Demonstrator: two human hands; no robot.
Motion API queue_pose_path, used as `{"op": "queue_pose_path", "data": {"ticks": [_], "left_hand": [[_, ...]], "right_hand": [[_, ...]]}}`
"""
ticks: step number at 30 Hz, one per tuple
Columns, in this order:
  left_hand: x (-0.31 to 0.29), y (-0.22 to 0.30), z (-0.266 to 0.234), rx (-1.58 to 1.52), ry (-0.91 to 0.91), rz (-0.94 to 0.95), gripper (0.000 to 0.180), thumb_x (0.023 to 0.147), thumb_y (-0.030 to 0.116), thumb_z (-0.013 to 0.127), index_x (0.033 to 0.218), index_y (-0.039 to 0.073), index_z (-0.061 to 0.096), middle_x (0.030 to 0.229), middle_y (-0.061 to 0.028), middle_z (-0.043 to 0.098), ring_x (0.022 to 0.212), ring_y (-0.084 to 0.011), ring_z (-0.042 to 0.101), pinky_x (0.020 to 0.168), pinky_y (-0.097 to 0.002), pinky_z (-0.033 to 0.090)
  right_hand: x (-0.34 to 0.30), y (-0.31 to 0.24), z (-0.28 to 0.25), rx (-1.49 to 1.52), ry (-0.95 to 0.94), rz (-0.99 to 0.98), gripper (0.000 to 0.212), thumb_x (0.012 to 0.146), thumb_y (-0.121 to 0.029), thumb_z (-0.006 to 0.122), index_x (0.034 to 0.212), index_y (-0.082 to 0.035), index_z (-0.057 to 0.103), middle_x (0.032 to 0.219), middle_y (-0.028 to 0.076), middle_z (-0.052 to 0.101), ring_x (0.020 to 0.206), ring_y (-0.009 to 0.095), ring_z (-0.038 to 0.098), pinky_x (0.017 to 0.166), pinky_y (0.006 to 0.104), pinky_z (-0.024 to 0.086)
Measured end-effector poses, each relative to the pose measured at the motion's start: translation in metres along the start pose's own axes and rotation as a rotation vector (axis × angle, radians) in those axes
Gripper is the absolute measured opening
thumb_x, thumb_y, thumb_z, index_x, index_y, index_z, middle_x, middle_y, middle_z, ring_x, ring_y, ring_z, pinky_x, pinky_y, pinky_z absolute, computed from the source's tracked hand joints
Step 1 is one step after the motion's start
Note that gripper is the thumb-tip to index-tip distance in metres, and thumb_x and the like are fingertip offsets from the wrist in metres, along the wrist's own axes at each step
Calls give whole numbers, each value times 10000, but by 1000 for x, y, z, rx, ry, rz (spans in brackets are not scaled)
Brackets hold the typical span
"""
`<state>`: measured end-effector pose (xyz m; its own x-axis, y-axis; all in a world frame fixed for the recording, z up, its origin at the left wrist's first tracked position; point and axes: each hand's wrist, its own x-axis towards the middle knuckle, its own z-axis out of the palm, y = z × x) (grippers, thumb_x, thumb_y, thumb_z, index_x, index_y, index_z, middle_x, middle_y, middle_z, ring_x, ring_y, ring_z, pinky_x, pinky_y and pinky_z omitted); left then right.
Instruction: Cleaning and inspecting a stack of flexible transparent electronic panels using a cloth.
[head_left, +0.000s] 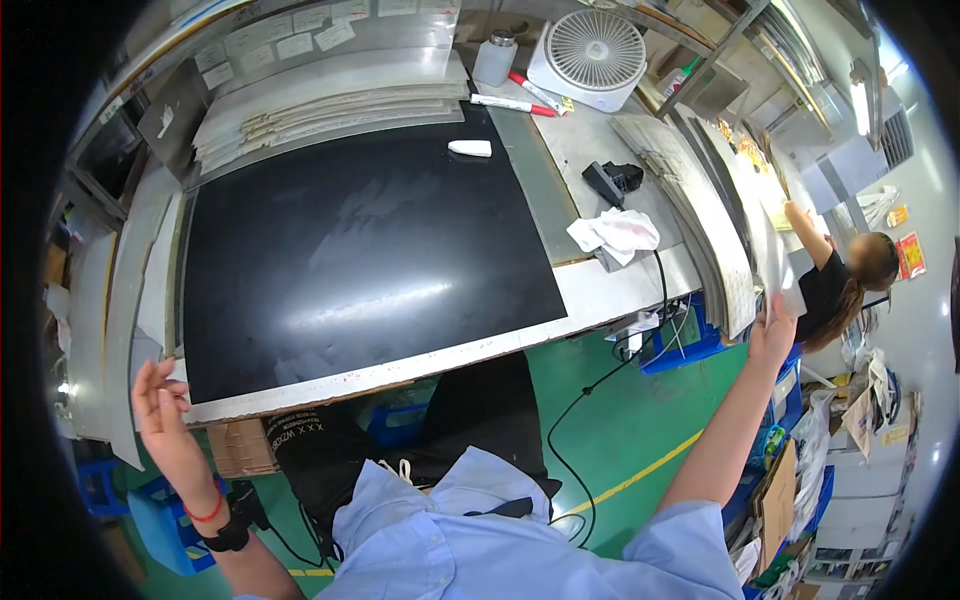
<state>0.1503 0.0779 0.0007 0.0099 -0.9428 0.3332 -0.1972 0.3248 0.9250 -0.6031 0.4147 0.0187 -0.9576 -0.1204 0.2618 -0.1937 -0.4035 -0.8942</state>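
My right hand [772, 332], stretched out to the far right, grips the lower edge of a translucent plastic sheet [775, 262] beside a stack of pale sheets [700, 215]. My left hand [163, 410] is at the front left corner of the bench, its fingers loosely bent and apart, with nothing visible in them. Between the hands a large black mat [370, 250] lies flat on the white bench, with smudges and a light reflection on it. A small white object, tapered at one end [470, 148], rests near the mat's back right corner.
Behind the mat lie stacked thin sheets [330, 118]. At the back right are a white fan [590, 55], a bottle [495, 58], markers [515, 104], a black device [612, 183] and a crumpled white cloth [615, 235]. A black cable [570, 400] hangs down. Another person [845, 280] works at right.
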Motion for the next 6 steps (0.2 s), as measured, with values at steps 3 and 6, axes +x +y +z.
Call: {"op": "queue_pose_path", "data": {"ticks": [3, 6], "left_hand": [[3, -7, -32, 125, 242, -27, 398, 1052, 150, 483, 1424, 8, 470, 1373, -119, 558, 1137, -146, 529, 919, -233, 406], [4, -43, -103, 116, 554, -19, 425, 1053, 223, 502, 1451, 76, 468, 1435, -80, 529, 1352, -182, 444, 1188, -371, 256]], "right_hand": [[20, 19, -21, -166, 103, 102, 357, 933, -57, 665, 1279, -72, 577, 1153, 64, 672, 1063, 223, 657, 858, 432, 522], [16, 22, -14, -227, 138, 173, 396, 932, -65, 674, 1313, -75, 567, 1264, 66, 647, 1115, 227, 644, 905, 439, 509]]}}
